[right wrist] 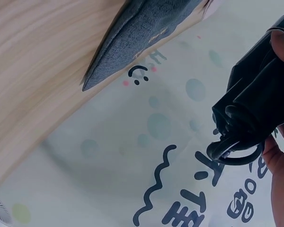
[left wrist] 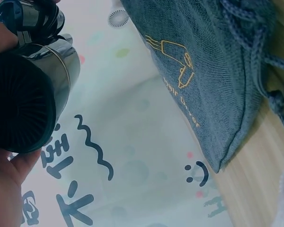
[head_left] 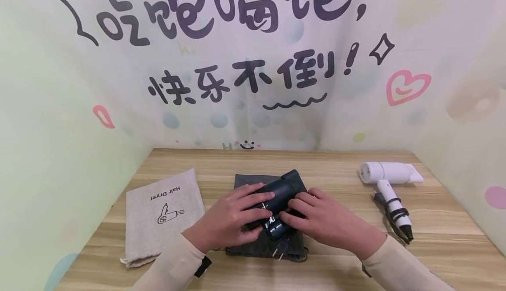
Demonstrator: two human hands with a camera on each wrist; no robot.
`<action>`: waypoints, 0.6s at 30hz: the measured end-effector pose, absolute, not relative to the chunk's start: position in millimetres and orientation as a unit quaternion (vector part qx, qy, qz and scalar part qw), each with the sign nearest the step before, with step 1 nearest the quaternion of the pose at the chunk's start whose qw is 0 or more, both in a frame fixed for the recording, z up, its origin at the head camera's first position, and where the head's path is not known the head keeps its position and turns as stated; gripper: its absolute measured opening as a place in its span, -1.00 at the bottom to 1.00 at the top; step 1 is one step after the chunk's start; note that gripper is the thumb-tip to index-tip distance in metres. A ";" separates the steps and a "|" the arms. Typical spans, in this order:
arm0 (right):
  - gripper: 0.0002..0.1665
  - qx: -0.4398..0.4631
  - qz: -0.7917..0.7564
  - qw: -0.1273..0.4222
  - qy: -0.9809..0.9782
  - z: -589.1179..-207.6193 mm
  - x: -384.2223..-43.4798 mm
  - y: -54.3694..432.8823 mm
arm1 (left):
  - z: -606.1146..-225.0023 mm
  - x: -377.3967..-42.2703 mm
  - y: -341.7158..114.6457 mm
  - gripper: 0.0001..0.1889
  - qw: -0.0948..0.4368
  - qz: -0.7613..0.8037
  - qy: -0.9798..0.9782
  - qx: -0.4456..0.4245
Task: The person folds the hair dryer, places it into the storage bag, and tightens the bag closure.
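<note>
A dark glossy hair dryer with a folded handle is held between both hands above a dark drawstring pouch. My left hand grips its barrel, fingers spread over the top. On the other side, my right hand holds it near the nozzle and handle. A two-pin plug hangs below the handle. In the left wrist view, the dryer's round vented end faces the camera. The right wrist view shows the nozzle side and a loop of cord.
At the left lies a beige fabric pouch printed "Hair Dryer". A white hair dryer lies at the right, its black cord wrapped about the handle. Behind the wooden table hangs a printed cloth.
</note>
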State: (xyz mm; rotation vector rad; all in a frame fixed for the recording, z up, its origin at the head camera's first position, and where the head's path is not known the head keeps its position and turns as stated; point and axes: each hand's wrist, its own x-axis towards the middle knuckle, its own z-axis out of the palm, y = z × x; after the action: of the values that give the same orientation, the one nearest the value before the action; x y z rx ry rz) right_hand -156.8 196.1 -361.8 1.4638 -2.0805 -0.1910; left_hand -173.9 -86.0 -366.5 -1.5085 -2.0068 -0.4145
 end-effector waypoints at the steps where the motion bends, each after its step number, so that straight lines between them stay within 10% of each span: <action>1: -0.62 0.548 -0.068 0.295 -0.780 -362.3 -156.8 195.5 | -366.9 -174.1 -86.7 -0.66 0.297 -0.154 -0.754 -0.565; 18: -0.36 0.494 -0.040 0.293 -0.818 -372.8 -166.1 211.9 | -369.9 -176.5 -109.3 -0.75 0.323 -0.201 -0.754 -0.536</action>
State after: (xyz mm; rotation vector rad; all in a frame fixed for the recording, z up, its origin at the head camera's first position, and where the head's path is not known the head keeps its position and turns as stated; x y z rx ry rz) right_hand -166.1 211.9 -372.8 1.3145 -2.1779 -0.1058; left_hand -176.5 -109.3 -369.9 -1.4052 -1.9784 -0.5265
